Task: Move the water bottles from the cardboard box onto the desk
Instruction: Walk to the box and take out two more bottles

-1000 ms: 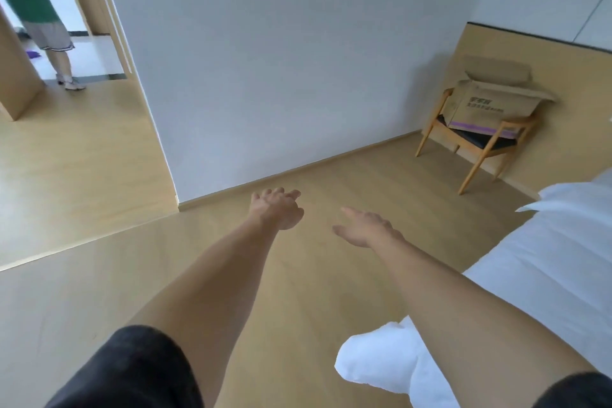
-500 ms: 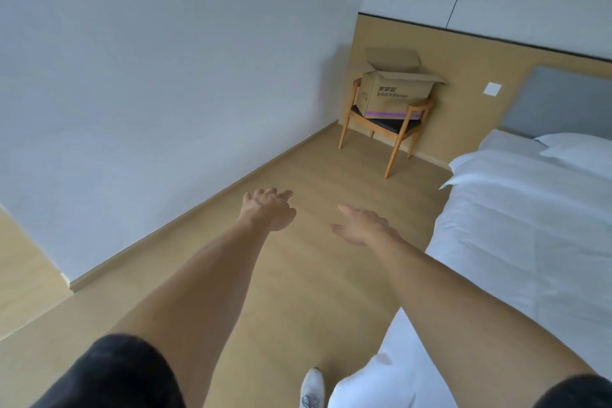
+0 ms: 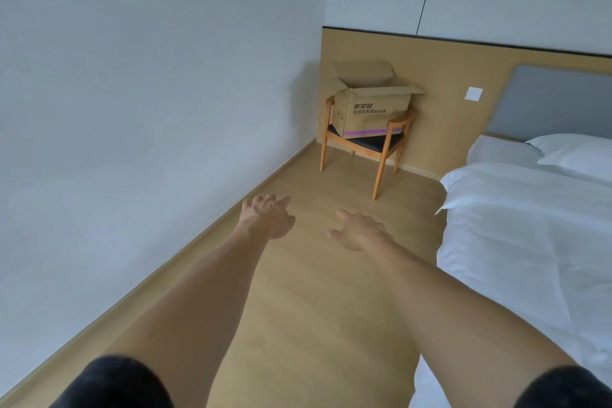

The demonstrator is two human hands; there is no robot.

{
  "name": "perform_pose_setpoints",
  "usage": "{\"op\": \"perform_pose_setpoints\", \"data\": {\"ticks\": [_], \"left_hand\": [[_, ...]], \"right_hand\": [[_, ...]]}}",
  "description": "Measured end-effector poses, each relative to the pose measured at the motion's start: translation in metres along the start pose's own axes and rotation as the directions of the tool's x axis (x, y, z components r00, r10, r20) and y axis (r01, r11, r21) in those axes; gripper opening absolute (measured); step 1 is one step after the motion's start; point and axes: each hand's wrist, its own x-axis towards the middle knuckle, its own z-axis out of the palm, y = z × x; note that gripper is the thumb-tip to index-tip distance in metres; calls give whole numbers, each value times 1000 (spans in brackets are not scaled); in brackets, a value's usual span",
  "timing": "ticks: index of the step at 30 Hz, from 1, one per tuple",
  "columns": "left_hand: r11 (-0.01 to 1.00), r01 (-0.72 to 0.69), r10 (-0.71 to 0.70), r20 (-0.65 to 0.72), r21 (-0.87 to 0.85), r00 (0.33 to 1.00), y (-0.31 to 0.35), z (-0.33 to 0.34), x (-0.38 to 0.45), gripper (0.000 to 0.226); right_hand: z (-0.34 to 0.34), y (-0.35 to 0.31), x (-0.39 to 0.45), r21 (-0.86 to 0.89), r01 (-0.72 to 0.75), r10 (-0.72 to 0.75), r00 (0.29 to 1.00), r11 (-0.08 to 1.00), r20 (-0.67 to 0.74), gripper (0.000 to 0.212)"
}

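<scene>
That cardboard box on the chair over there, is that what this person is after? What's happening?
Likely so, though nothing is being handled yet. The person's left hand and right hand are stretched out in front, open and empty, above the wooden floor. The open cardboard box sits on a wooden chair in the far corner, beyond the hands. A white bed runs along the right. No water bottles or desk are visible in this view.

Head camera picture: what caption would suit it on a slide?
Both empty hands reach toward an open cardboard box on a wooden chair beside the bed.
</scene>
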Motion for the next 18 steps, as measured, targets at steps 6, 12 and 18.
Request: {"op": "perform_pose_setpoints", "data": {"ticks": [6, 12, 18], "left_hand": [[997, -83, 83, 9, 0, 997, 42, -21, 93, 53], [976, -219, 218, 16, 13, 976, 95, -35, 191, 53], [932, -360, 358, 39, 40, 933, 149, -48, 316, 51]], "right_hand": [[-37, 33, 74, 10, -37, 37, 999, 999, -19, 68], [-66, 84, 142, 54, -121, 123, 992, 991, -28, 68], [-103, 143, 221, 130, -264, 272, 961, 956, -45, 68]]}}
